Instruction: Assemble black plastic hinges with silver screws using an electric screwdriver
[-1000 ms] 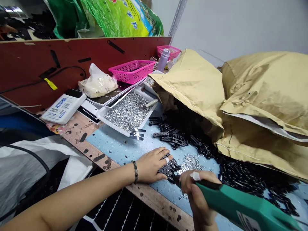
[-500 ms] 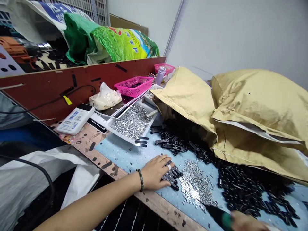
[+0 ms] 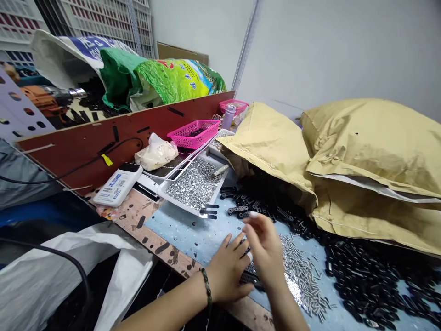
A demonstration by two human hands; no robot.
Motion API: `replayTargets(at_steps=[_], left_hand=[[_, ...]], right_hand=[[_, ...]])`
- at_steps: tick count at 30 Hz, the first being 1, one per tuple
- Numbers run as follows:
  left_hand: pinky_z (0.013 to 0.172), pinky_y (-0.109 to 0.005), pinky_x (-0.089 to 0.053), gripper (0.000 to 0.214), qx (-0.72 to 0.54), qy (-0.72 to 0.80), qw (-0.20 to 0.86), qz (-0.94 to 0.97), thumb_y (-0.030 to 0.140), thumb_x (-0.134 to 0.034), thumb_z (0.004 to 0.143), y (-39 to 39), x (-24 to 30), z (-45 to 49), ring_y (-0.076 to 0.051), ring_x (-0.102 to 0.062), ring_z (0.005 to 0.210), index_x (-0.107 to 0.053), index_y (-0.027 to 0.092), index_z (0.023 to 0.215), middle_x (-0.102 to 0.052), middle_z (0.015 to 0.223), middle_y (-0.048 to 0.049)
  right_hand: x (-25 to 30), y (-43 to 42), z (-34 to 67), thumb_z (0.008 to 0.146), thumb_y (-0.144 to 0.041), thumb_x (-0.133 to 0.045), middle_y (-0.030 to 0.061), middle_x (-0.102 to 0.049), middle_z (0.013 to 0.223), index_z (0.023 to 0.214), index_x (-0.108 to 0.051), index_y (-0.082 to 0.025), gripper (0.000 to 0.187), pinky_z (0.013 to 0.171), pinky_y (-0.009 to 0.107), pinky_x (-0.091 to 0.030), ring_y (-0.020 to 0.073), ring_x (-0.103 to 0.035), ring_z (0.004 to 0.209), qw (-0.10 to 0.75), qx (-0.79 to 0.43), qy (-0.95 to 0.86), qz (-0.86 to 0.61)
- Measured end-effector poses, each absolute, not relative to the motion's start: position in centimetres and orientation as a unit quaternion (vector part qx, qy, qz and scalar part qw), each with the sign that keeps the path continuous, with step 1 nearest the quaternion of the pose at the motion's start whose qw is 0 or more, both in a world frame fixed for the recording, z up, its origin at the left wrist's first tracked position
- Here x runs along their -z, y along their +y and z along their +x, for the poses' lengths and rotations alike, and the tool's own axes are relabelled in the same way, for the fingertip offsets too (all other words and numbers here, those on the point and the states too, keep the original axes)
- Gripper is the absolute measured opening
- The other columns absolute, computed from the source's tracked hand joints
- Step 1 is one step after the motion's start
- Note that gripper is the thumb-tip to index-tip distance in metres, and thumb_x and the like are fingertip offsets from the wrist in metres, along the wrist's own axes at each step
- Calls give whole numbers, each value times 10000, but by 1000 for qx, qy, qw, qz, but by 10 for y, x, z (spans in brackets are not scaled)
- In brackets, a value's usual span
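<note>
Left hand (image 3: 228,270) palm down, fingers spread, over black links (image 3: 251,279), partly hidden, on blue mat (image 3: 203,239). Light, even pressure should stop links sliding. Right hand (image 3: 266,250) just beside, fingers half-curled; cannot tell whether pinching anything. Wrist best lifted clear of screws (image 3: 305,271) alongside. Farther, tray (image 3: 195,184) of small metal pieces: better left unbumped.

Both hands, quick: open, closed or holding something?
Left hand: open, spread out at the black parts.
Right hand: partly curled; whether it holds anything cannot be told.

Unreadable print (image 3: 113,184) on white box (image 3: 119,186), green bag (image 3: 177,82)
</note>
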State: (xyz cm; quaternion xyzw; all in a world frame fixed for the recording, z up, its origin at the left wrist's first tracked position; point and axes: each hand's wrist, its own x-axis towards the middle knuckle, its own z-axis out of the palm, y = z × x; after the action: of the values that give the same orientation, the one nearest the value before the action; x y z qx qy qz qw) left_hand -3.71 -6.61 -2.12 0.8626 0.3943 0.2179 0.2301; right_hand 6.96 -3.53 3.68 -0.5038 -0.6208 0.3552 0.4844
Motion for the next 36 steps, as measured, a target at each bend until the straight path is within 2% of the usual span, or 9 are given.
replayTargets(at_steps=[3,5,8,10,13,16,21,29,36], left_hand=[[1083,-648,-142,849,-245,417,234,844,503,-688,718,-74,13,-44,-392,-263,1323,-299,220,1418,-354,1446,-122],[1072,-656,-179,750,-250,450,230,826,417,-668,758,-83,10,-53,-388,-307,1299,-328,219,1396,-385,1421,-124],[1051,-616,-288,501,-270,517,205,786,202,-585,804,-99,10,-72,-351,-371,1261,-442,207,1284,-460,1344,-120],[988,-545,-406,371,-306,553,209,746,128,-511,832,-108,11,-84,-313,-454,1184,-493,200,1195,-519,1249,-118],[842,-431,-519,280,-354,570,258,695,125,-431,892,-116,13,-95,-247,-565,993,-502,213,1147,-569,1089,-92],[730,-358,-545,237,-372,546,308,685,144,-397,925,-120,16,-94,-201,-593,843,-495,213,1129,-565,1012,-74],[829,-378,-528,252,-374,465,280,752,91,-361,930,-126,25,-76,-222,-569,985,-527,180,1098,-560,1074,-101],[883,-383,-547,343,-351,417,220,809,57,-374,923,-127,33,-66,-217,-579,1048,-546,161,1201,-603,1114,-106],[896,-395,-548,340,-344,426,228,805,82,-393,926,-129,29,-62,-227,-577,1067,-541,157,1222,-597,1125,-112]], right_hand=[[-15,-6,38,816,-362,-610,45,-643,868,1094,-449,-185,367,663,321,-514,199,-637,788,431,-446,-579,-529],[-1,7,17,764,-362,-639,10,-632,754,1065,-413,-182,417,593,304,-496,195,-636,681,418,-480,-559,-531],[6,7,-3,753,-322,-623,-51,-579,627,1033,-398,-191,383,561,282,-469,166,-594,569,432,-493,-556,-511],[0,-4,-1,771,-300,-603,-53,-574,640,1044,-416,-198,347,603,280,-466,152,-579,588,450,-479,-564,-500],[-13,-31,29,815,-320,-594,2,-618,757,1066,-509,-201,291,682,299,-474,164,-594,698,464,-430,-598,-493],[-17,-61,74,794,-387,-641,46,-640,809,928,-632,-187,241,614,292,-491,176,-603,686,460,-425,-574,-527],[3,-97,115,719,-460,-705,30,-613,628,746,-676,-164,299,462,271,-457,164,-563,508,429,-447,-506,-600],[16,-101,123,777,-435,-640,35,-613,597,728,-670,-171,270,453,264,-432,169,-560,503,352,-431,-551,-622],[16,-100,125,781,-406,-625,50,-646,645,727,-678,-182,236,474,276,-457,180,-585,516,325,-393,-585,-631]])
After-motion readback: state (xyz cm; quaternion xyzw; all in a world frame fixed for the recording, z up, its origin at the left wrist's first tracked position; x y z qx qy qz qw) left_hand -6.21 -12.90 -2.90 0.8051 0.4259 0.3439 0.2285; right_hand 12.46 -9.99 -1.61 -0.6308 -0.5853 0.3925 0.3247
